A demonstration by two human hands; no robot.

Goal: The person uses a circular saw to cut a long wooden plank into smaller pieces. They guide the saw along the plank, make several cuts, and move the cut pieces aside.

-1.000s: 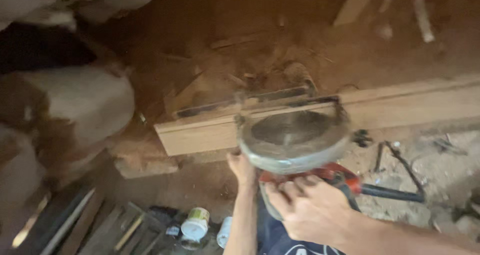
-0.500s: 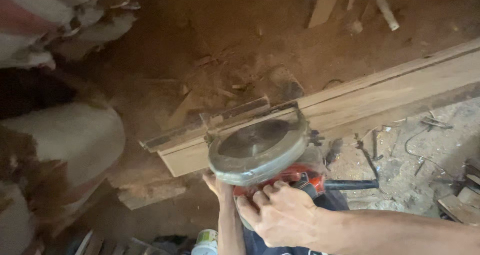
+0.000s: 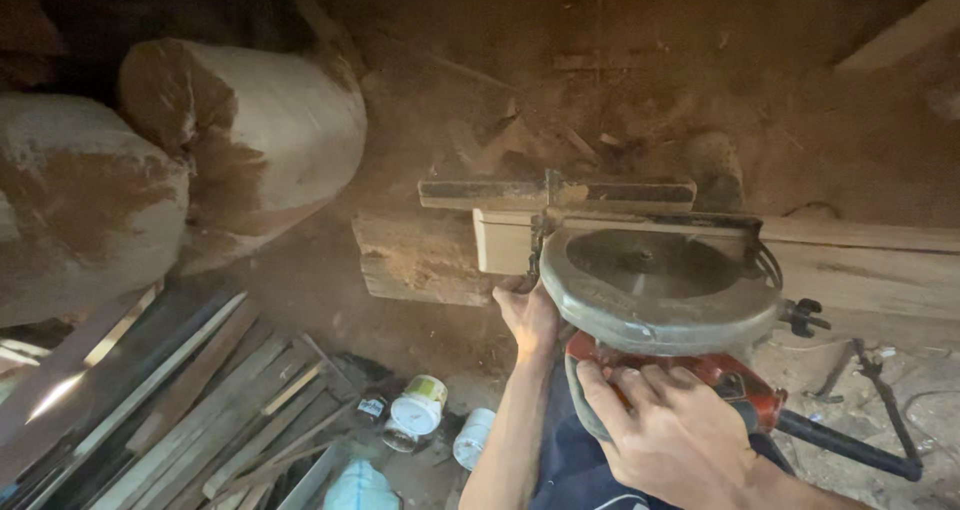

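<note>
Red-handled and looking heavy and stiff, the saw (image 3: pixel 660 290) is sitting on the plank (image 3: pixel 860 260). The right hand (image 3: pixel 670 435) is gripping its handle; the left hand (image 3: pixel 528 315) is steadying beside the guard, grip hidden.

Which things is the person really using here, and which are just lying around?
In use:
circular saw, gripped by the right hand
wooden plank under the saw
left hand at the plank's edge

Lying about:
two big sacks
wood strips
small tubs
metal clamp
</note>
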